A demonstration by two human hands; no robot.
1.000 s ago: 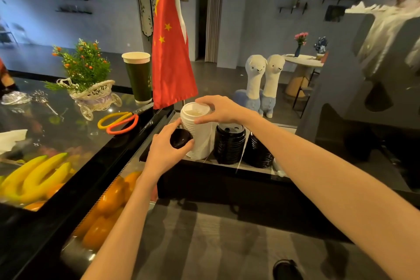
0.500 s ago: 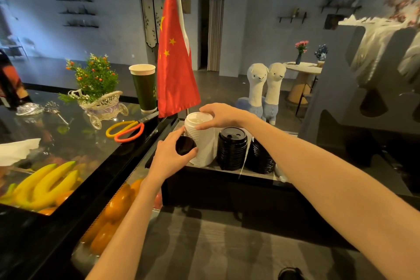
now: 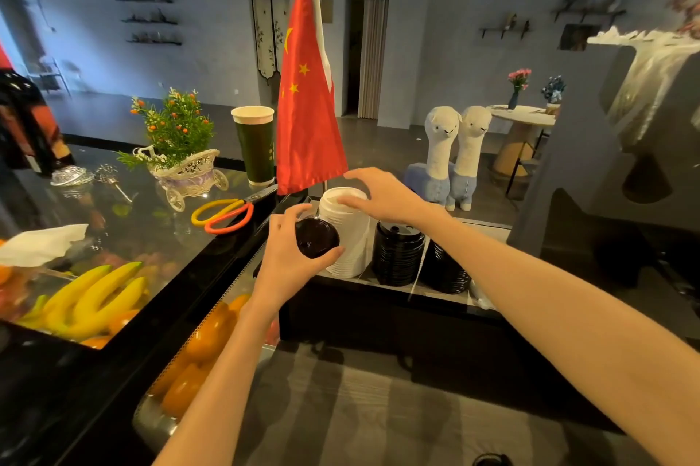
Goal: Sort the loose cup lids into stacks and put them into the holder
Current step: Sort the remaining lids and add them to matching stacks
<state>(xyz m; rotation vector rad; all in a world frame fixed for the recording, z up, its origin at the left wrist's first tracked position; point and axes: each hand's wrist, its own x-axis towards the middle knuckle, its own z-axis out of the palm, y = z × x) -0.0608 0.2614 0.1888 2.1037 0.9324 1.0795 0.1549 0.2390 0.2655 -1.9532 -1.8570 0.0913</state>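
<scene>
Holder (image 3: 382, 285), a dark tray w/ thin dividers, sits at the counter edge and holds three stacks side by side: white lid stack (image 3: 346, 238) in the leftmost slot, black lid stack (image 3: 397, 251) in the middle, a lower, wider black stack (image 3: 445, 268) on the right. Left hand (image 3: 291, 261) is clamped on a single black lid (image 3: 316, 238), thumb and fingers round its rim, held just beside the white stack, touching its side. Right hand (image 3: 382, 193) is spread, fingers apart, over the white stack's top, fingertips on the top lid, gripping nothing. Left of the holder, a glass counter (image 3: 125, 208) w/ scissors (image 3: 223, 212), a green paper cup (image 3: 253, 143), a red flag (image 3: 308, 117); bananas (image 3: 91, 299) show in the case under the glass.
</scene>
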